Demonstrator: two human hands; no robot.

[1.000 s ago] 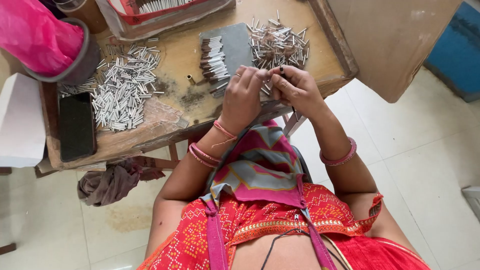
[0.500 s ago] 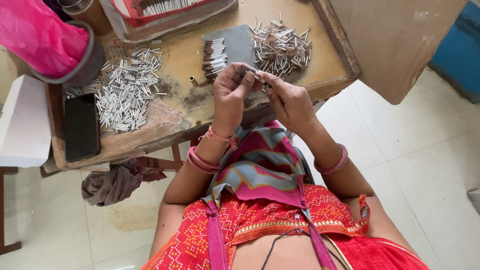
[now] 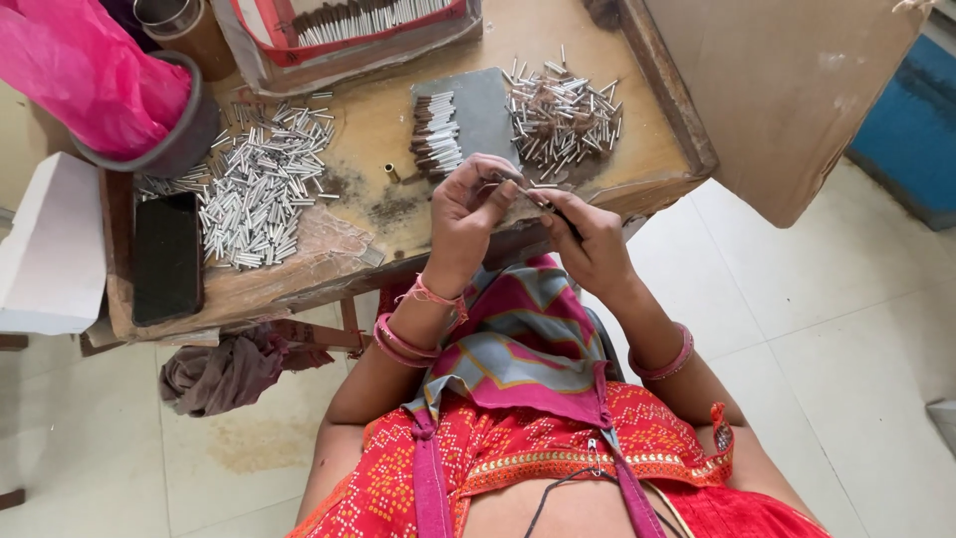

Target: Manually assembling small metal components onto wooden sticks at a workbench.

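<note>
Metal tube [image 3: 518, 189] stays pinched between left hand [image 3: 468, 214] and right hand [image 3: 588, 239] fingers, now nearer the body.

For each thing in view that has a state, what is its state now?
Left hand: raised above the table edge, fingers closed on a thin tube.
Right hand: pinching a thin dark stick.
Silver tubes: loose heap on the wooden table.
Phone: lying flat, screen dark.
Brown cloth: crumpled under the table.
</note>
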